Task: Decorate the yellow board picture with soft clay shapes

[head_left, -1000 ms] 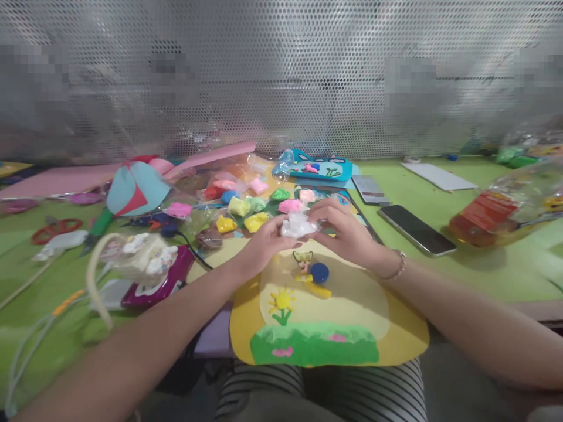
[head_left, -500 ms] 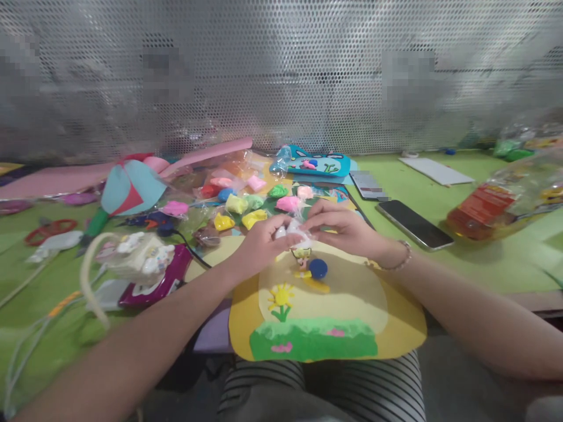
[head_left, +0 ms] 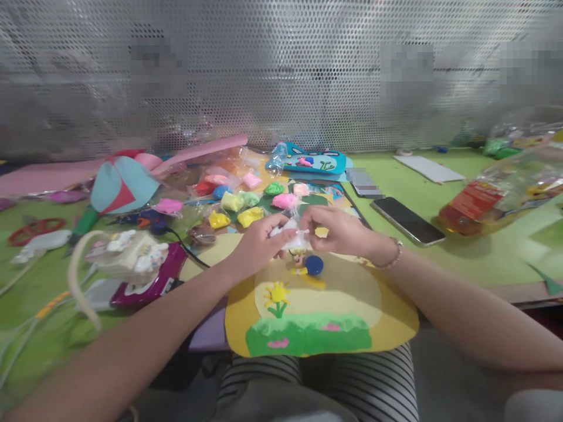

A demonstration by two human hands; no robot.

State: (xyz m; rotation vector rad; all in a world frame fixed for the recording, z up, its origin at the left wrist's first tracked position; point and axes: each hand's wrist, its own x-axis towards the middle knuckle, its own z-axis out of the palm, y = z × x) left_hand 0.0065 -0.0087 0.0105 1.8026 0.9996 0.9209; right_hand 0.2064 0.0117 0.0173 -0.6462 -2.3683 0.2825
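Note:
Between my hands is a small clear bag of white modelling clay (head_left: pixel 294 235), held above the upper part of a yellow card (head_left: pixel 323 346). My left hand (head_left: pixel 264 239) is closed around the bag's left side. The thumb and fingers of my right hand (head_left: pixel 336 230) pinch its right edge. Just below the hands, a small clay figure with a blue disc (head_left: pixel 314 266) lies on the card. Lower down are a yellow clay flower (head_left: pixel 277 293) and a green clay strip (head_left: pixel 308 339) with pink patches.
Several bags of coloured clay (head_left: pixel 250 217) lie beyond my hands. At the right are a phone (head_left: pixel 409 220) and a tilted bottle (head_left: pixel 477 202). A purple device (head_left: pixel 149 287) with cables, a glue gun (head_left: pixel 149 219) and red-handled scissors (head_left: pixel 37 231) lie at the left.
My right hand has drawn slightly away from my left, and its fingers now pinch the bag's right edge. The whole view has shifted a little.

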